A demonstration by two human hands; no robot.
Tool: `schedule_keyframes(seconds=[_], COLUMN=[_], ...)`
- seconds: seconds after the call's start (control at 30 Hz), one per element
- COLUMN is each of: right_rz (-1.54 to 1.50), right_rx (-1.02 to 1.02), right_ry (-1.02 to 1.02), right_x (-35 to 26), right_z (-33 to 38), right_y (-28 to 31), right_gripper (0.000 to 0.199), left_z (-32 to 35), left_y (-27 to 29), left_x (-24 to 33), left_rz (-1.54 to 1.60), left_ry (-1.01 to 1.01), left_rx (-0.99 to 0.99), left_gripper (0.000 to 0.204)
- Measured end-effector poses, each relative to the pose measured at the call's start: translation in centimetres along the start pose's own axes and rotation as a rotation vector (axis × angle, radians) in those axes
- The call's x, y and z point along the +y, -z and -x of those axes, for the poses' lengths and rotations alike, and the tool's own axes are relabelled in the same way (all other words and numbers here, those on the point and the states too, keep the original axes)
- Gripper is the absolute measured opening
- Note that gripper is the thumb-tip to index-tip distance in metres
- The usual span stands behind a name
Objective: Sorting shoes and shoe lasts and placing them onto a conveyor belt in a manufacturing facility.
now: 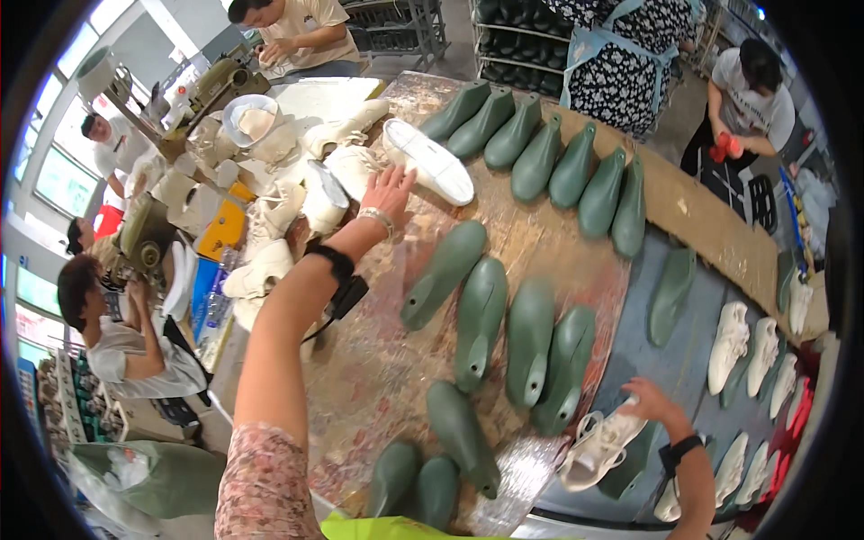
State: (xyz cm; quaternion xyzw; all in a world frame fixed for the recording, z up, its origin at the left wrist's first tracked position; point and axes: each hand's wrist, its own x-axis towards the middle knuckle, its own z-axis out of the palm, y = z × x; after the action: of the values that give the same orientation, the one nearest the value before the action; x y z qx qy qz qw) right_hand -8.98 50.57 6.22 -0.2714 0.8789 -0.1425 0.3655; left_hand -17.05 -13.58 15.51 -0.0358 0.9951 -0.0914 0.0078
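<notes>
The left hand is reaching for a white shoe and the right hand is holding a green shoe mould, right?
Not quite. In the head view the right hand holds a white shoe, not a green mould. The left hand does reach toward a white shoe on the table.

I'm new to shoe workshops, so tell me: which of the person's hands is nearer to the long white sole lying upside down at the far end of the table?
Left. The left hand reaches up right beside the white sole, fingertips almost touching it. The right hand is far off at the table's near edge, on a white shoe.
</notes>
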Motion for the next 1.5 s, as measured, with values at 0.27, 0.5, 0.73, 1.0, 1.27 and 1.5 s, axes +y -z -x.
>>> schedule_keyframes(seconds=[0.27, 0.5, 0.73, 1.0, 1.27, 1.5], right_rz=[-0.501, -0.228, -0.342, -2.296, -2.336, -2.302], right_rx=[0.307, 0.715, 0.9, 0.766, 0.978, 0.716], right_ry=[-0.08, 0.234, 0.206, 0.146, 0.028, -0.233], right_x=[-12.4, -24.4, -28.8, -11.7, -3.3, -1.3], right_z=[3.1, 3.3, 0.8, 1.3, -10.8, -6.3], right_y=[7.7, 11.1, 5.7, 2.7, 2.1, 4.5], right_gripper=[0.038, 0.077, 0.054, 0.046, 0.054, 0.054], left_z=[-7.9, 0.3, 10.9, 14.9, 25.8, 30.5], left_y=[-5.1, 10.4, 21.1, 19.0, 10.2, 8.0], left_x=[2.8, 13.7, 21.9, 18.6, 17.4, 14.2], left_rz=[-0.195, -0.342, -0.317, 0.355, 0.674, 0.827], left_ry=[-0.182, -0.759, -1.193, -0.942, -0.826, -0.552], left_rx=[0.177, 0.165, -0.153, 0.413, -0.3, -0.432], left_gripper=[0.07, 0.017, 0.021, 0.045, 0.044, 0.034])
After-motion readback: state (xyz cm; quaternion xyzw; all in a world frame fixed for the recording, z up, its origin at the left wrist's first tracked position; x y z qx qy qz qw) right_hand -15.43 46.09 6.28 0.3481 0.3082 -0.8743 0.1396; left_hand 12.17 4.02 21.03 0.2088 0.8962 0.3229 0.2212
